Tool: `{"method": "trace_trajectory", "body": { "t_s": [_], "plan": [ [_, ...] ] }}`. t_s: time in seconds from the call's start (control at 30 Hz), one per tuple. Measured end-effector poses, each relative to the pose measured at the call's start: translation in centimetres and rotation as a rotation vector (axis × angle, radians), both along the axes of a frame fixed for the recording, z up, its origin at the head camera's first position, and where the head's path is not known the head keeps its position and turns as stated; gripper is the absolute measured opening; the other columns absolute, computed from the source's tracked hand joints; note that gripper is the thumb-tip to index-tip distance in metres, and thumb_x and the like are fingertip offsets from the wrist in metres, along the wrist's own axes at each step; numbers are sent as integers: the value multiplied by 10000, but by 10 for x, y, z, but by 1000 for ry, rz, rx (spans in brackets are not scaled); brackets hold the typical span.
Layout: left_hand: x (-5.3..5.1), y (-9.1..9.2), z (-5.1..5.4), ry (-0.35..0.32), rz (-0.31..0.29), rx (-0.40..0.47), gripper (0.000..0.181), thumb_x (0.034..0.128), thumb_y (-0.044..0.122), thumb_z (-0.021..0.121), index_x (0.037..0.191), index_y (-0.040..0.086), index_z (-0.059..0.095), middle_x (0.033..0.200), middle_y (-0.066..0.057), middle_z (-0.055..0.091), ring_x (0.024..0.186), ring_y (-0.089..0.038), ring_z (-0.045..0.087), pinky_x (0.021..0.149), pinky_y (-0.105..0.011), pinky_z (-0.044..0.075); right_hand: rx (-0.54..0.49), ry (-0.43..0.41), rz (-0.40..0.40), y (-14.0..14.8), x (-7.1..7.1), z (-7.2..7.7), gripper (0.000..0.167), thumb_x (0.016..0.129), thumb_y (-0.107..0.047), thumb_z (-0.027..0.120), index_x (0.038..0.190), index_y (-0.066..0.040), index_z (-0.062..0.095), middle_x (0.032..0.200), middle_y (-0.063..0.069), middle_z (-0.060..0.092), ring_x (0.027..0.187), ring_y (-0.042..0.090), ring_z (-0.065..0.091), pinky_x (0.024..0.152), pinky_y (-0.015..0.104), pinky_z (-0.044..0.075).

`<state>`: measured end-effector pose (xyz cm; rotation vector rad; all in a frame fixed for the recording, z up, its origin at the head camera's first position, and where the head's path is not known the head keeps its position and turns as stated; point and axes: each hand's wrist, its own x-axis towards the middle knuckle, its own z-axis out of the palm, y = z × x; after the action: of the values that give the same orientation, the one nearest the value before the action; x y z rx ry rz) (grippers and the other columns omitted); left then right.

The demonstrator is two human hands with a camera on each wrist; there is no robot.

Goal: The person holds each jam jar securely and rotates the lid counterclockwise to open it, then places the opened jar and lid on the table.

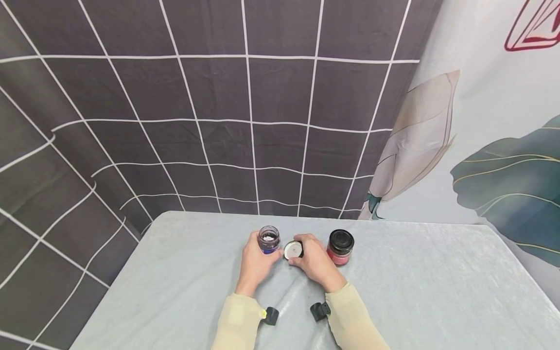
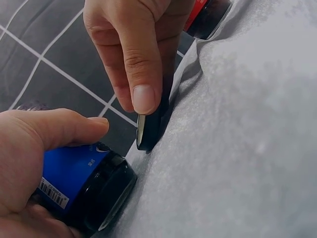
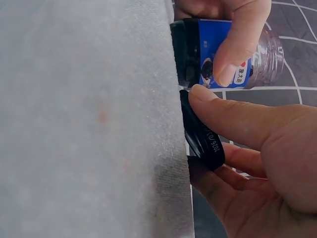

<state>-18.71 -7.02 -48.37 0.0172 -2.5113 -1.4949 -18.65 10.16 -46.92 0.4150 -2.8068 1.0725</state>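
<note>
An uncapped glass jar (image 1: 269, 238) with a blue label stands on the table, its threaded mouth upward and something dark with a white patch inside. My left hand (image 1: 255, 262) grips it from the left, thumb across the label (image 3: 214, 49). Just right of the jar, my right hand (image 1: 316, 260) pinches a black lid (image 1: 293, 250) by its rim, pale inner side turned up toward the head camera. In the right wrist view the lid (image 3: 203, 139) shows a printed date on its side and sits low by the cloth. Jar and lid are apart.
A second jar (image 1: 340, 247), black-lidded with a red label, stands right beside my right hand. Pale grey cloth covers the table (image 1: 437, 282). Behind it hangs a dark curtain with a white grid (image 1: 280, 92), and a leaf-patterned one (image 1: 485, 112) at the right.
</note>
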Motion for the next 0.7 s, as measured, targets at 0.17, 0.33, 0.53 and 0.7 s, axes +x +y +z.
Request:
{"method": "trace_trajectory", "body": {
  "t_s": [0.17,0.33,0.53,0.7],
  "plan": [
    [0,-1,0,-1,4,-4,622,703,155,887,1206,0,556,1129,-172,679,1081,-344,644,975,-490,484,-7,26,18,1,0,-2,531,732,-75,874,1176,87,632,1138,213,654,1084,361,626,955,498,483],
    [0,-2,-1,2,0,-13,610,699,162,888,1191,6,563,1125,-167,682,1079,-345,647,972,-492,485,-6,61,28,1,1,-4,537,722,-77,871,1168,94,626,1130,217,655,1063,370,634,936,508,491],
    [-1,-3,-1,4,-15,-7,606,693,157,889,1185,5,568,1121,-167,683,1079,-342,645,974,-490,484,-18,22,30,2,1,-4,574,744,-70,862,1229,87,600,1153,207,649,1075,350,630,952,501,487],
    [-2,-4,0,-2,-20,6,619,689,162,888,1196,1,570,1131,-167,681,1085,-342,642,980,-492,481,-10,1,30,1,-1,-4,579,750,-60,858,1245,79,593,1156,192,647,1080,328,625,958,487,485]
  ]
}}
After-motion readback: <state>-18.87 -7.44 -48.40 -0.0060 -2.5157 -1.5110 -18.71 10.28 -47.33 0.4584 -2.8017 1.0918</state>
